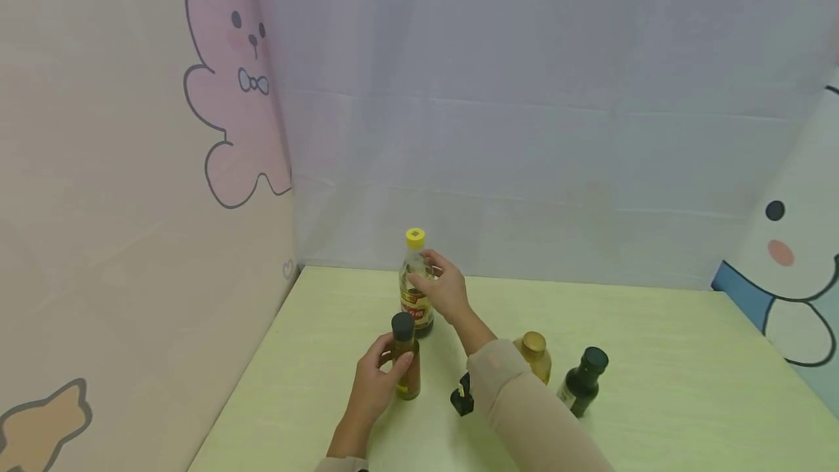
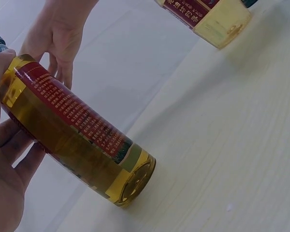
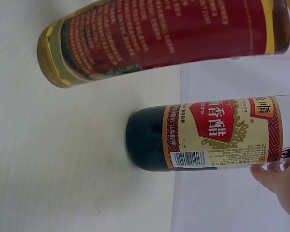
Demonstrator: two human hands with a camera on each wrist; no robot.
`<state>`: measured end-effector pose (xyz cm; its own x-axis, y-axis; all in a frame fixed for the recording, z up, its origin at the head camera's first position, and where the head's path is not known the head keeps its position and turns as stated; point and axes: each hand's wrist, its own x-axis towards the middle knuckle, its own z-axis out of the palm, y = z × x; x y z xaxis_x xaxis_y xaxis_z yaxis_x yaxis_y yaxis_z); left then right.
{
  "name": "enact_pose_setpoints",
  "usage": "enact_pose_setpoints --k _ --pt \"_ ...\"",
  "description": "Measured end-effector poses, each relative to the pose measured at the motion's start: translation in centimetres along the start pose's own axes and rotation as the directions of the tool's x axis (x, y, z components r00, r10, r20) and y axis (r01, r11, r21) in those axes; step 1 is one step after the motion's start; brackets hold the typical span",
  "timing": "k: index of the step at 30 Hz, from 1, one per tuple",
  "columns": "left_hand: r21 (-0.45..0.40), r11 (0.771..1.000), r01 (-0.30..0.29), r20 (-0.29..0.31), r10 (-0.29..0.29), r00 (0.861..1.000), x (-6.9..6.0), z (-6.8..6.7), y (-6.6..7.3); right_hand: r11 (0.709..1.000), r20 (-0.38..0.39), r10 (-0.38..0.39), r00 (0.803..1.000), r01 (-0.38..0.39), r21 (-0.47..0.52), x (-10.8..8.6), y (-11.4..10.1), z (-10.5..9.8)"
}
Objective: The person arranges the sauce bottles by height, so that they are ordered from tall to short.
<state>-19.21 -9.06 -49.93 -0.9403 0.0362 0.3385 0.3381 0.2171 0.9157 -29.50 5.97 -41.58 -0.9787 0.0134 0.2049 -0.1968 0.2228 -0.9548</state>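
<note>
My left hand [image 1: 378, 381] grips an oil bottle [image 1: 409, 370] with a black cap near its upper part, the thumb across the near side. In the left wrist view this bottle [image 2: 77, 125] shows golden liquid and a red label. Just behind it stands a vinegar bottle [image 1: 413, 304] with a yellow cap. My right hand [image 1: 447, 288] holds that one at the neck, thumb in front and fingers at the far side. Dark liquid and a red and cream label show on the vinegar bottle [image 3: 203, 135] in the right wrist view. Both bottles look upright in the head view.
Right of my right forearm stand a gold-capped bottle [image 1: 539, 359], partly hidden by the sleeve, and a dark bottle [image 1: 580, 383]. A small black object [image 1: 462, 399] shows beside the sleeve. Cloth walls border the pale table [image 1: 655, 355] at the back and left.
</note>
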Motion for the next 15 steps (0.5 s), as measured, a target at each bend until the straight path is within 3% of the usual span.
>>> enact_pose_setpoints --k 10,15 --pt "0.008 1.0 0.012 0.0 -0.012 1.0 0.08 -0.1 0.11 1.0 0.017 0.011 1.0 -0.011 0.014 0.04 -0.15 0.08" --pt "0.0 1.0 0.016 0.003 -0.016 1.0 0.05 -0.08 0.16 0.997 0.037 0.026 0.999 -0.029 0.07 0.08 0.02 -0.09"
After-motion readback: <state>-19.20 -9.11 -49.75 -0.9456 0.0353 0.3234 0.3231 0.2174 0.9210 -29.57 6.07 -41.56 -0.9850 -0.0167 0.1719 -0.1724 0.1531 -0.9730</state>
